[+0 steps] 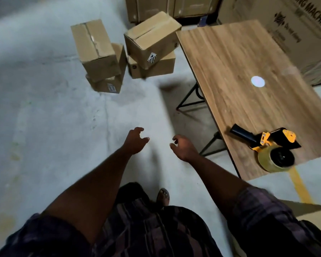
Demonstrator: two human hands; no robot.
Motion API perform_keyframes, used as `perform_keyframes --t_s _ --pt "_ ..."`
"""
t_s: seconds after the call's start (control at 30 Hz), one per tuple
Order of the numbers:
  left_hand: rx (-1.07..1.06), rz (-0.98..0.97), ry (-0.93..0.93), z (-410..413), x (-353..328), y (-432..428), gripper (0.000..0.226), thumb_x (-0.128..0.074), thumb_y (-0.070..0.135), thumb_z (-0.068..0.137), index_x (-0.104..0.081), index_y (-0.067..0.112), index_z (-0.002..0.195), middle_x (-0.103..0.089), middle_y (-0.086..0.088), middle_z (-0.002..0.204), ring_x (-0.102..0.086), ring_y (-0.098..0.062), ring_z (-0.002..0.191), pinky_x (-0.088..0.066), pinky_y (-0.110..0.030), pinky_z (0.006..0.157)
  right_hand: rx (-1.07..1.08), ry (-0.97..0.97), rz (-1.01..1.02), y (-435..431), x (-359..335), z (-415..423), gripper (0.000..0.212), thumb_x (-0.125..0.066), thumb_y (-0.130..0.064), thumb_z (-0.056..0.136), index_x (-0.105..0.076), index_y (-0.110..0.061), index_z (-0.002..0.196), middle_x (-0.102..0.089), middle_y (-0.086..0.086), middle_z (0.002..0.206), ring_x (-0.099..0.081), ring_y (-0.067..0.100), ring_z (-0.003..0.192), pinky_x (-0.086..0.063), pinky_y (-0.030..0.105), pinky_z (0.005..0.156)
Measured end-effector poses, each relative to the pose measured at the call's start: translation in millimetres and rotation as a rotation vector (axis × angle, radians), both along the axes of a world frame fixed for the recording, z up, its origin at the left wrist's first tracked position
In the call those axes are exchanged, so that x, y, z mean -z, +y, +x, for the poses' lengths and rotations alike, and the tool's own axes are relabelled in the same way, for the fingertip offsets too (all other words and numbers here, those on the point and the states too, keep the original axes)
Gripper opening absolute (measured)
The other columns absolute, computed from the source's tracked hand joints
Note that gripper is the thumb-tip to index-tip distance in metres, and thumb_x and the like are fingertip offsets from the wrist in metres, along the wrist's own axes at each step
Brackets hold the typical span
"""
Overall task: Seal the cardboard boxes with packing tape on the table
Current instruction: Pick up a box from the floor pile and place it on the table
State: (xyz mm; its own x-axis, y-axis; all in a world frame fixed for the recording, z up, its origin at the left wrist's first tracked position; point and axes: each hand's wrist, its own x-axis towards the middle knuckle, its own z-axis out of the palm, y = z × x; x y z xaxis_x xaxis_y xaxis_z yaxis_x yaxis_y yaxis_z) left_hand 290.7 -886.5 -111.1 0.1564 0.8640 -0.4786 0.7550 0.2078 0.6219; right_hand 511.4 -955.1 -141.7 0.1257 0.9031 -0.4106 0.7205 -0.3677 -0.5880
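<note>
From the head camera, both arms reached forward over the concrete floor (54,127). The left hand (135,140) and the right hand (183,147) were released, fingers loosely curled, grasping nothing. Four cardboard boxes (95,49) stood on the floor well ahead in two stacks of two, just beside the far corner of the wooden table (230,62); the upper box (152,38) of the right stack sat askew on the one under it. On the table's near end lay the yellow and black tape dispenser (267,140), its roll of tape (265,160) at the table's edge, apart from both hands. Large printed cartons (295,25) stood behind the table
</note>
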Motion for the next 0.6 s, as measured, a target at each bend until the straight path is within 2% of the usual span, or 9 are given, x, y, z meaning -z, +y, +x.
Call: perform_keyframes --t_s 0.3,0.53,0.6 --pt "-0.125 -0.027 -0.031 -37 18 160 0.058 -0.071 0.027 0.092 -0.049 0.01 0.143 -0.051 -0.018 0.138 -0.051 -0.028 0.127 -0.038 -0.032 0.106 -0.055 -0.059 -0.05 167 17 -25 0.036 -0.063 -0.029 0.096 -0.059 -0.008 0.125 -0.064 0.012 0.12 -0.06 0.026 0.112 -0.045 0.032 0.093" --pt "-0.132 -0.026 -0.028 -100 5 302 0.057 -0.072 0.027 0.092 -0.051 0.008 0.141 -0.054 -0.019 0.135 -0.053 -0.028 0.125 -0.038 -0.03 0.101 -0.102 -0.056 -0.052 334 3 -94 0.033 -0.064 -0.03 0.095 -0.061 -0.011 0.121 -0.065 0.012 0.118 -0.061 0.027 0.112 -0.047 0.034 0.095" --pt "-0.143 -0.016 -0.011 -123 -1 348 0.056 -0.071 0.027 0.092 -0.05 0.008 0.141 -0.053 -0.018 0.136 -0.053 -0.028 0.125 -0.038 -0.03 0.101 -0.104 -0.034 -0.027 386 -6 -115 0.031 -0.065 -0.029 0.094 -0.062 -0.011 0.12 -0.066 0.011 0.116 -0.061 0.025 0.11 -0.046 0.031 0.092"
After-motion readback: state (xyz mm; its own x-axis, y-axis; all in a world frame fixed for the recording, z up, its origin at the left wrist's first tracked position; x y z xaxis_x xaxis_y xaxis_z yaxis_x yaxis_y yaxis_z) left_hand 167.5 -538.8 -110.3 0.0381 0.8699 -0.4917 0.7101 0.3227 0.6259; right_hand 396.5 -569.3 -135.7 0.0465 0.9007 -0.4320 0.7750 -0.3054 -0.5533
